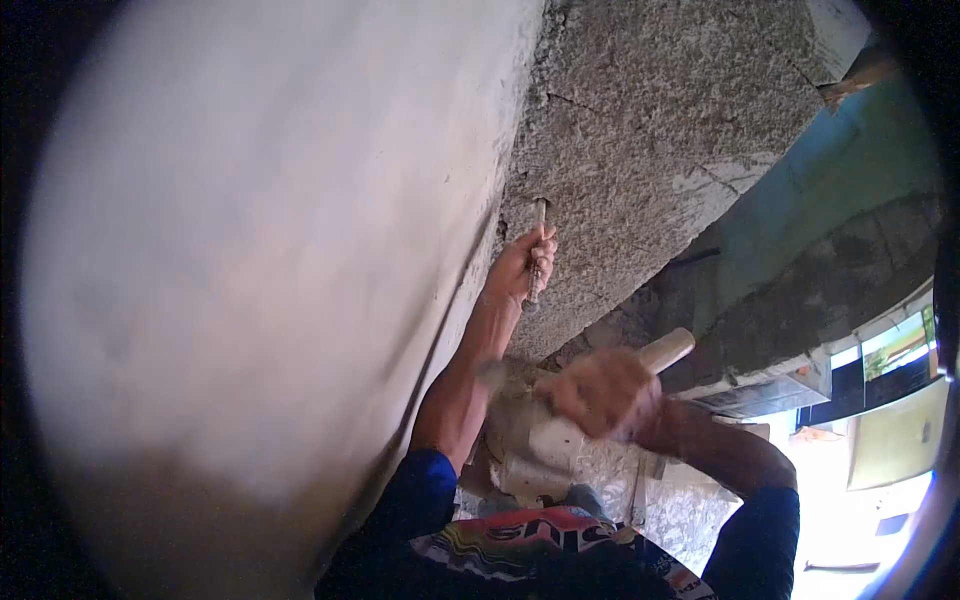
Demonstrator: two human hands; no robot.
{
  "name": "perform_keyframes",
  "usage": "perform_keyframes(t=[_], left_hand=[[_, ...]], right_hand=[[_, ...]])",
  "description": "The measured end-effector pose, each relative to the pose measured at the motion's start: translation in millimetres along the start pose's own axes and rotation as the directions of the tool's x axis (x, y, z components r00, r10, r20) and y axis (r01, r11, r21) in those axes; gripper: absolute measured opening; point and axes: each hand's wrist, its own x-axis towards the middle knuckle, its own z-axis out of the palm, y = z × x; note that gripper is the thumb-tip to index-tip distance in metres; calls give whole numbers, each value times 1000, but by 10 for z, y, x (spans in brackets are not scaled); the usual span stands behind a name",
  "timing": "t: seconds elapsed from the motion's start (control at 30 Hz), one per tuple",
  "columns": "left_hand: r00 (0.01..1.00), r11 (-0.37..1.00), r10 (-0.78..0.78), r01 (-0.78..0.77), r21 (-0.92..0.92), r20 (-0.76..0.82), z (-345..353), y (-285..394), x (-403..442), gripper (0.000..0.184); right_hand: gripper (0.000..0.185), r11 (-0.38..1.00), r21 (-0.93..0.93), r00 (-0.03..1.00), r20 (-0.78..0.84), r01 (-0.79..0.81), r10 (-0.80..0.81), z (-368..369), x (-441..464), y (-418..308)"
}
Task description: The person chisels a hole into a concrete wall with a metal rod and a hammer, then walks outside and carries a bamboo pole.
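My left hand is closed around a metal chisel. The chisel's far end meets the rough concrete surface at a small dark hole or notch, and its other end sticks out below my fingers. Lower down, my right hand grips a hammer by its pale handle, whose butt shows beyond the fist. Motion smears this hand, and the hammer's head is too blurred to make out clearly near my left forearm.
A smooth whitish wall fills the left side, close beside my left arm. Cracks run through the rough concrete. At right are a greenish wall and a bright opening. Debris-like shapes lie below, indistinct.
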Motion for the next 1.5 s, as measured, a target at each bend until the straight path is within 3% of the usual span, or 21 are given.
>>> perform_keyframes(t=[0.07,0.13,0.23,0.27,0.33,0.37,0.47,0.53,0.57,0.6,0.67,0.73,0.8,0.87,0.93,1.0,1.07,1.2,1.23,1.4,1.5], left_hand=[[997,993,-16,7,-121,-77,19,-9,44,23],[1000,986,-28,30,-163,14,11,20,35,27],[997,977,-66,71,-201,32,11,-10,83,27],[997,969,-79,78,-235,8,-77,-135,-12,27],[997,965,-78,75,-252,-2,-124,-167,-1,26],[998,973,-59,54,-223,-16,-110,-99,-11,27],[1000,986,-26,24,-165,-9,-177,-132,11,29],[995,960,-94,96,-262,18,-179,-125,-8,29],[997,999,-40,40,0,63,-145,-137,24,23],[996,999,-34,33,13,82,-61,-82,61,23],[986,975,-85,54,-214,-140,-125,-322,-144,24],[992,998,-3,-6,-67,-127,-138,-257,27,24],[990,963,-73,39,-266,-119,-141,-171,66,24],[995,977,-63,45,-210,-79,-71,-56,145,24],[987,965,-96,60,-253,-131,42,-32,139,27],[986,962,-97,58,-267,-137,-86,-137,66,26],[985,958,-105,62,-278,-139,-195,-244,-29,26],[994,977,-77,61,-203,-72,-120,-123,160,23],[995,982,-54,38,-186,-81,-90,-129,155,23],[995,993,-92,95,-75,38,-323,-191,199,22],[993,978,-102,90,-189,-55,-392,-225,273,24]], right_hand=[[21,949,-159,935,-188,273,-301,-75,23,-186],[20,944,-143,940,-129,298,-317,-85,29,-39],[19,981,-185,982,162,-64,95,112,-119,360],[19,983,-167,979,175,-75,105,154,-263,210],[19,994,100,999,-16,49,-47,102,-235,25],[16,979,-137,986,-56,151,-160,-42,-125,-158],[10,966,-63,944,-205,252,-259,94,-221,-257],[10,929,-223,924,-182,295,-337,260,-352,82],[9,968,-227,991,-57,107,-123,217,-317,224],[7,962,-263,994,55,-72,90,202,-236,364],[12,957,-262,980,115,-126,161,175,-352,-6],[22,988,-91,983,-125,122,-133,117,-317,-73],[23,979,-102,972,-137,178,-191,158,-383,-67],[24,956,-141,948,-159,255,-277,193,-362,134],[20,963,-263,996,89,52,-29,238,-276,593],[17,913,-409,998,54,-3,27,298,-454,313],[15,994,-79,990,-116,76,-85,185,-453,9],[20,939,-182,937,-143,292,-319,158,-274,76],[18,977,-189,995,26,96,-93,291,-370,234],[17,968,-203,984,71,-145,162,211,-431,181],[19,948,-262,973,-97,180,-212,343,-530,184]])
